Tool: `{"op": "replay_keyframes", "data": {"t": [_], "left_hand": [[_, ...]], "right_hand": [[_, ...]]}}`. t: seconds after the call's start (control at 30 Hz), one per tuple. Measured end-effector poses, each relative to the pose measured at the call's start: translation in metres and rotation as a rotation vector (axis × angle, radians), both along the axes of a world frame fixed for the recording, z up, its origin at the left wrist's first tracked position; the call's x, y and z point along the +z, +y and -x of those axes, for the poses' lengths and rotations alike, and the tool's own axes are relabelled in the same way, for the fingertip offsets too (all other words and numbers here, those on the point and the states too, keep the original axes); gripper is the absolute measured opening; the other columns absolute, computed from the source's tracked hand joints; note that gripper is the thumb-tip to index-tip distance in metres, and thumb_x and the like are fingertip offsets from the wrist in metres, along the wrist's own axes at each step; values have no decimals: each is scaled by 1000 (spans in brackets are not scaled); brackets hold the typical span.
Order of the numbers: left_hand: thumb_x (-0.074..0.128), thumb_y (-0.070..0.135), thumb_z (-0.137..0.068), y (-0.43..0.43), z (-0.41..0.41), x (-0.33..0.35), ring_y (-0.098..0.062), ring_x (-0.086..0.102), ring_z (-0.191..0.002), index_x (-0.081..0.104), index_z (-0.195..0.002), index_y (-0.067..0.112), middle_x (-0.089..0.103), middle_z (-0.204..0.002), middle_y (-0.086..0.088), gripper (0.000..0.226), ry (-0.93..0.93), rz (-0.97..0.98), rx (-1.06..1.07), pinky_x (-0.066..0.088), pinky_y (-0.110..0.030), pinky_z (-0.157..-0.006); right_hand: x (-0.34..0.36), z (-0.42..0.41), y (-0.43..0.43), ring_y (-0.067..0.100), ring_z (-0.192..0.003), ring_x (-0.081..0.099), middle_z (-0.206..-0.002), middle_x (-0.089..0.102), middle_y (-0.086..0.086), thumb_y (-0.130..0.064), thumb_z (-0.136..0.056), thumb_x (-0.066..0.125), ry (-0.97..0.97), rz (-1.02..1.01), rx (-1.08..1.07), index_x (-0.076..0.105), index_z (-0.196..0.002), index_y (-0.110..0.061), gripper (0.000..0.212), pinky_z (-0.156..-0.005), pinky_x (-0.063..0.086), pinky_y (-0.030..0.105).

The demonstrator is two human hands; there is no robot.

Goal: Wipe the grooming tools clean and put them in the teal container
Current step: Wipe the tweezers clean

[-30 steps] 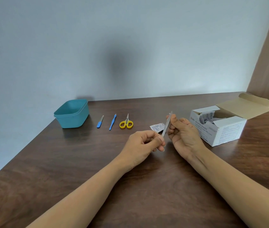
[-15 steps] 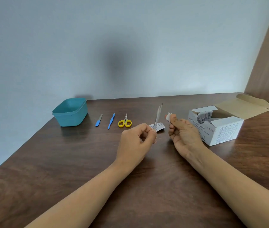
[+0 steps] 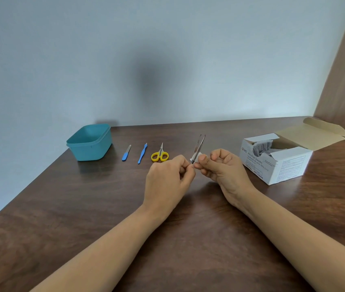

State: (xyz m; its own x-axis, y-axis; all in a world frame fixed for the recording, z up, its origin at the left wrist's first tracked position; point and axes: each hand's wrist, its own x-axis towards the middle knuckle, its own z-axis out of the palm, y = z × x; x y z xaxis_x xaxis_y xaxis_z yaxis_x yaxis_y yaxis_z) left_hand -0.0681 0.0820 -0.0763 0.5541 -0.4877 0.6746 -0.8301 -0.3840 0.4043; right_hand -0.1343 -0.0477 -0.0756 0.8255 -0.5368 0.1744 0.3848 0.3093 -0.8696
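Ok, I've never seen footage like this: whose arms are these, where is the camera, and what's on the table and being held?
The one camera sits on a person's head, looking down at their own bare arms. The left hand pinches slim metal tweezers; the right hand presses a small white swab against them. On the dark wooden table lie a teal plastic container, a blue-handled nail file, a blue cuticle tool, yellow-handled scissors and an open white box of alcohol swabs.

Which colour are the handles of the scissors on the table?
Yellow; the scissors show clearly in the head view.
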Motion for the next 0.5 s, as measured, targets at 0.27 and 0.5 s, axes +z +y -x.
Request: {"op": "replay_keyframes", "data": {"t": [0.27, 0.5], "left_hand": [[47, 24, -82, -5, -6, -3, -15, 45, -47, 47, -62, 20, 47, -48, 7, 20, -306, -144, 13, 47, -37, -58], [43, 21, -76, -8, -8, -2, -19, 44, -47, 44, -60, 21, 45, -47, 5, 16, -439, -176, -12, 45, -32, -57]], "right_hand": [[-1, 0, 3, 13, -55, 65, -52, 63, -2, 6, -74, 73, 54, 166, -110, 43, -73, -15, 37, -49, 44, 17], [-3, -3, -1, 12, -50, 62, -63, 64, 10, 1, -70, 78, 38, 57, -229, 36, -76, -20, 47, -48, 39, 18]]}}
